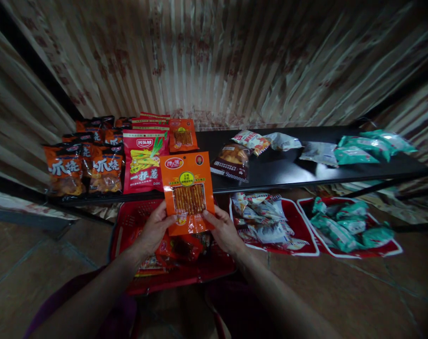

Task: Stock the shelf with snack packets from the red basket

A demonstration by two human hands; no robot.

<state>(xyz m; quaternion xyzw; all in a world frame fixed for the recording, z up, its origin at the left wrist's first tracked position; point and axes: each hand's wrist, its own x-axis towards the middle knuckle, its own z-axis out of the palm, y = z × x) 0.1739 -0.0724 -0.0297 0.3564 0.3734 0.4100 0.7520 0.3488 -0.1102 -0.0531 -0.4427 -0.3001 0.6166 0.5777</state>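
Between my two hands is an orange snack packet (188,193) with a clear window showing brown sticks. My left hand (156,227) grips its lower left corner, thumb on the front. At the lower right corner my right hand (221,228) pinches it the same way. The packet is upright, above a red basket (125,219) holding more snack packets (181,247). Behind it on the black shelf (281,174), a matching orange packet (183,134) stands beside red packets with green onions pictured (145,162).
Orange-and-black snack bags (104,169) stand in rows at the shelf's left. Farther right lie a brown bag (231,161), white packets (283,141) and green packets (357,153). Two red baskets with white rims (315,252) hold silvery and green packets below. A pleated curtain (200,61) hangs behind.
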